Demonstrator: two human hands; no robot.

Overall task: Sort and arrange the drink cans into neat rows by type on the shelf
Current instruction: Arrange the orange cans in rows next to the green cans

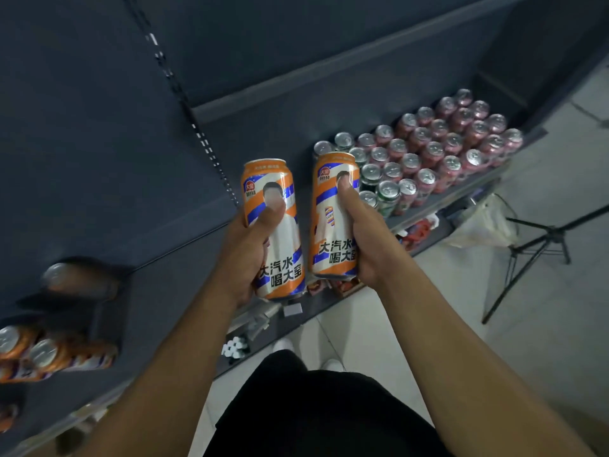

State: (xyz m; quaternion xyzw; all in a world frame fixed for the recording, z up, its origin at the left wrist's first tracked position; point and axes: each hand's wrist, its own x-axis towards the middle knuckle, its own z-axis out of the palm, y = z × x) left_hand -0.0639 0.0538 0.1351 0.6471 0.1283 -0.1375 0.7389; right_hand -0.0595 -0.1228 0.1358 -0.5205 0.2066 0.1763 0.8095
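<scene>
At the dark shelf, beside ranked pink cans, a person's left grip clamps one orange can and the right grip its twin, both upright, held mid-body: slick, thin-walled tins, likely full and weighty.

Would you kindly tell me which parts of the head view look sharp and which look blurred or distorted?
Head view: the held left can and right can are sharp; edge cans at far left are smeared; the shelf looks skewed by the wide-angle lens; pink cans glint.
</scene>
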